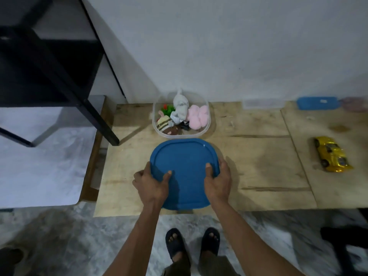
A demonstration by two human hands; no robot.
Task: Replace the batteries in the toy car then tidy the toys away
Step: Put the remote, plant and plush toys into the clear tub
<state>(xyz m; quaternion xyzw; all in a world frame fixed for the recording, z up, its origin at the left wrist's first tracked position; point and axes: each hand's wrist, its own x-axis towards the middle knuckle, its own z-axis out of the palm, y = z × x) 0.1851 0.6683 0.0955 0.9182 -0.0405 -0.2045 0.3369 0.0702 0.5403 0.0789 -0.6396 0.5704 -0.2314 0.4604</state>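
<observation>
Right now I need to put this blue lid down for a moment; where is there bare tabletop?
The widest bare patch of wooden tabletop lies between the blue lid and the yellow toy car. A narrower strip runs left of the lid toward the black frame leg. Directly behind the lid it is crowded: the clear container of plush toys sits close.

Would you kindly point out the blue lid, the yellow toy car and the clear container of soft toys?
blue lid (186, 156), head view, bare top face.
yellow toy car (332, 153), head view, roof.
clear container (207, 124), head view, right wall.
</observation>
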